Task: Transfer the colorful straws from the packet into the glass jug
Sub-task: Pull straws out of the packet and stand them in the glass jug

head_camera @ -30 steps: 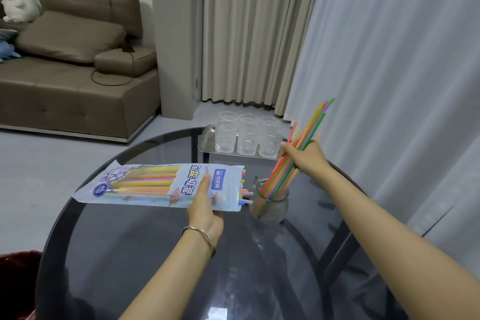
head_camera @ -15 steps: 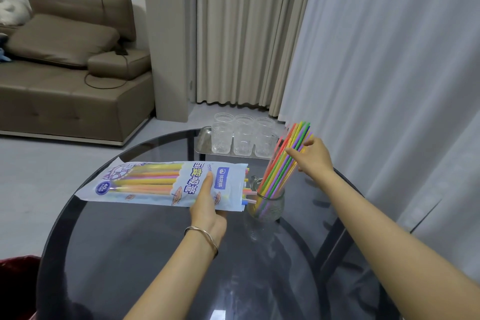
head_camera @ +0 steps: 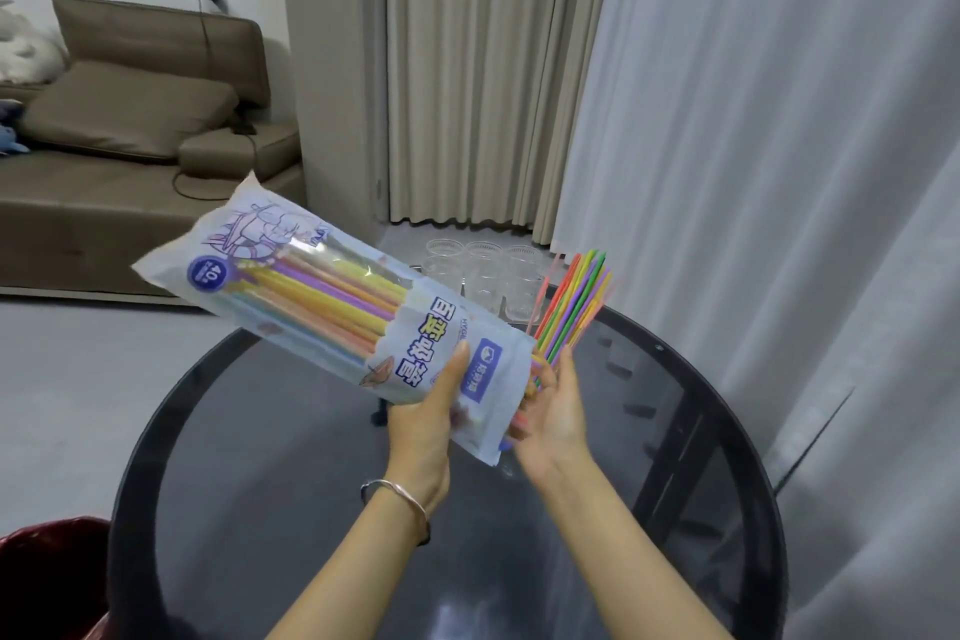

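My left hand (head_camera: 426, 421) grips the blue-and-white straw packet (head_camera: 332, 296) and holds it raised above the table, tilted with its open end down to the right. Coloured straws fill the packet, and a few ends poke out at its mouth (head_camera: 519, 418). My right hand (head_camera: 556, 416) is at that mouth, palm turned to the packet, fingers fairly straight and touching the straw ends. Behind it a bundle of colourful straws (head_camera: 571, 301) stands leaning to the right. The glass jug that holds them is hidden behind the packet and my right hand.
The round dark glass table (head_camera: 311, 483) lies under both arms. Several clear plastic cups (head_camera: 483, 276) stand at its far edge. A red bin (head_camera: 47, 582) is at the lower left, a brown sofa (head_camera: 104, 182) at the back left, and white curtains (head_camera: 779, 172) hang close on the right.
My right hand let go of the straws now standing in the jug and came back to the packet's mouth. My left hand lifted the packet and tilted it, open end down.
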Available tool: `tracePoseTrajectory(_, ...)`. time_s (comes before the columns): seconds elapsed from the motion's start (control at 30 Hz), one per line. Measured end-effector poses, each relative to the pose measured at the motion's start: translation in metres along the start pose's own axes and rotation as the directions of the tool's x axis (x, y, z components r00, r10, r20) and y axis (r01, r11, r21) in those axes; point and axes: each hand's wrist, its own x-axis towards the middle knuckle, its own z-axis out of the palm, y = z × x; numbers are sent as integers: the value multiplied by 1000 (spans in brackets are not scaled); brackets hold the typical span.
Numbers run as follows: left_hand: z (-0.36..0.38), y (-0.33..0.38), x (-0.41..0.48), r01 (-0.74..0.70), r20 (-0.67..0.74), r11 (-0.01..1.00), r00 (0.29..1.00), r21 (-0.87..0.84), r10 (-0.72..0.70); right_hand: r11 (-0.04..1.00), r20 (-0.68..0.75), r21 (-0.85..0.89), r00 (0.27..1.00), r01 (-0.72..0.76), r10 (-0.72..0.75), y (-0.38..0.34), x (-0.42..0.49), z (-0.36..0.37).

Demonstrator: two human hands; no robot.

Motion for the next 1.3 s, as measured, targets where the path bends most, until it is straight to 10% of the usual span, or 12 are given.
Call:
tracePoseTrajectory(0.27,2,1,-6,-146,86,976,987,161,133,990,-94,-38,986,135,-138,7,-6,-1)
tracePoseTrajectory(0.5,-7,3,3,61,-155,995,985,-80,-73,751,81,-532,907,391,-414,11,-5,-3)
tracePoseTrajectory(0.83,-23,7,20,184,-120,920,964,-346,-238,626,250,-575,842,526,-478,-19,-5,-13)
tracePoseTrajectory(1.07,-18,0,19,196,-72,906,968,-376,-239,885,91,-266,924,382,-371,-14,-6,-9)
tracePoseTrajectory(1.3,-15,-4,17,196,-95,896,963,-397,-253,861,-3,-375,928,344,-372,-17,-3,-9)
